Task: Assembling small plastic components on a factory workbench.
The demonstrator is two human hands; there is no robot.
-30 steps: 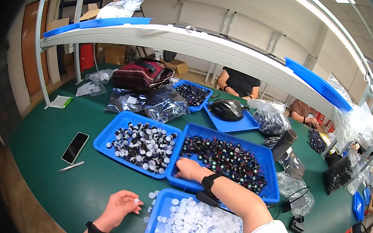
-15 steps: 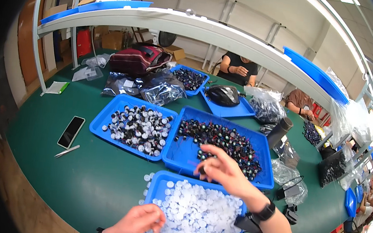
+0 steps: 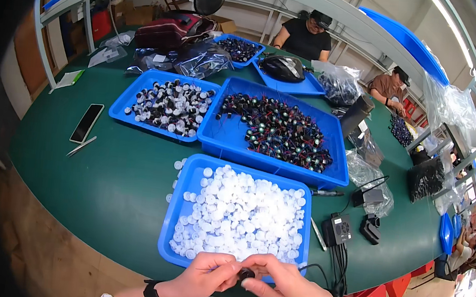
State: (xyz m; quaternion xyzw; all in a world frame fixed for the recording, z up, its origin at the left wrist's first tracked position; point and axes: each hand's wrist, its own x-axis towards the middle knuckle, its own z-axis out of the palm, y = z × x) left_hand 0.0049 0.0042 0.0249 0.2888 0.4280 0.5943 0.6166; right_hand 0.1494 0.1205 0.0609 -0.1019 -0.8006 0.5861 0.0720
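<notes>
Both hands meet at the near rim of a blue tray (image 3: 169,222) heaped with white translucent plastic caps (image 3: 237,211). Between thumb and fingers, my right hand (image 3: 282,284) grips a small black round part (image 3: 245,273). Right against that part, my left hand (image 3: 210,274) is closed in a pinch; what sits in its fingertips is hidden. Beyond, a larger blue tray (image 3: 216,132) holds many dark round parts with thin wires (image 3: 291,133). To its left, another blue tray (image 3: 118,111) contains dark parts with clear caps (image 3: 173,105).
A phone (image 3: 87,123) and tweezers (image 3: 82,146) lie on the green table (image 3: 102,192). Loose caps (image 3: 178,165) sit beside the near tray. At right are a black power box with cables (image 3: 338,230) and plastic bags (image 3: 379,199). Two people (image 3: 306,37) sit across the table.
My right hand has come back from the large tray with a black part and met my left hand at the near tray's front. The view has tilted downward.
</notes>
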